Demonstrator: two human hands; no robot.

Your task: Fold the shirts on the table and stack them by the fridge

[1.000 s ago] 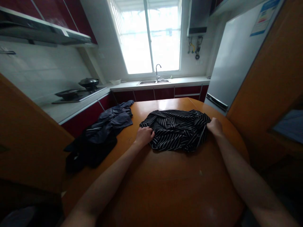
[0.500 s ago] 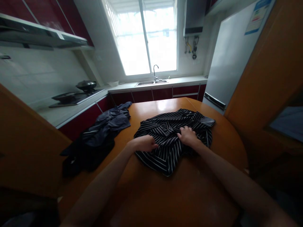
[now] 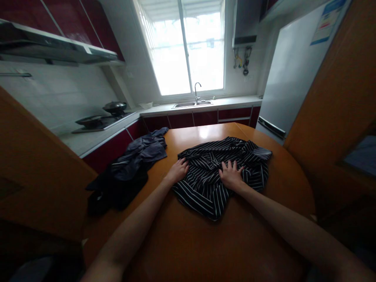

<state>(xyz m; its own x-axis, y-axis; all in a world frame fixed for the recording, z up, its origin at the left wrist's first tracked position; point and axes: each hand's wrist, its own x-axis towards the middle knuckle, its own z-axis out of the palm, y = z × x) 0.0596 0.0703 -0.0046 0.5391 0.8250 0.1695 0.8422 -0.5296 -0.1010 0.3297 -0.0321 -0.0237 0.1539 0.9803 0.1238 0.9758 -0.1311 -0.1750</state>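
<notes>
A black shirt with thin white stripes (image 3: 205, 184) lies rumpled on the round orange-brown wooden table (image 3: 205, 243). My left hand (image 3: 178, 171) rests flat at the shirt's left edge, fingers stretched out. My right hand (image 3: 231, 174) lies open on the middle of the shirt, fingers spread and pressing the cloth down. Neither hand grips anything.
A heap of dark blue and black clothes (image 3: 129, 168) lies on the table's left side, hanging over its edge. Behind are a counter with a sink (image 3: 192, 103), a stove with pans (image 3: 101, 117), and a white fridge (image 3: 290, 74) at right. A wooden panel (image 3: 337, 90) stands at right.
My right hand let go of the shirt's right edge, moved to its middle and opened flat. My left hand opened too. The shirt is folded inward and bunched toward me.
</notes>
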